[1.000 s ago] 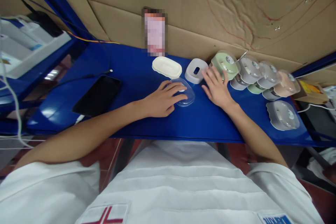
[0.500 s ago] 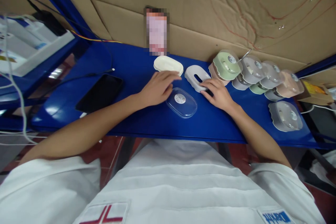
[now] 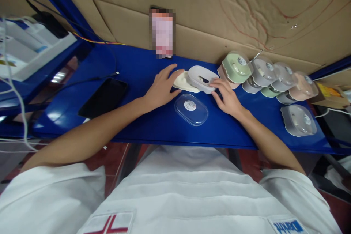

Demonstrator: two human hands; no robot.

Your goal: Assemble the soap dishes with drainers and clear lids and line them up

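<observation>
My right hand (image 3: pixel 227 97) pinches the near right side of a pale grey oval plastic piece (image 3: pixel 196 76) with a slot in its middle. This piece is raised over the right part of a cream oval dish (image 3: pixel 181 80) and covers some of it. At the cream dish's left end is my left hand (image 3: pixel 162 87), fingers apart and thumb toward the near side; whether it touches the rim I cannot tell. Just in front of both pieces, a clear oval lid (image 3: pixel 191 109) with a round white sticker lies flat on the blue table.
On the right stand stacked lidded oval boxes in green (image 3: pixel 234 66), grey (image 3: pixel 264 74) and pink (image 3: pixel 303 87), with a single grey box (image 3: pixel 298 120) nearer. A black phone (image 3: pixel 102 98) lies at left. Another phone (image 3: pixel 163 34), its screen blurred, leans on the cardboard wall (image 3: pixel 197 14).
My right hand has lifted the grey piece and brought it left over the cream dish. My left hand has spread its fingers at the dish's left end; the dish has shifted right and nearer.
</observation>
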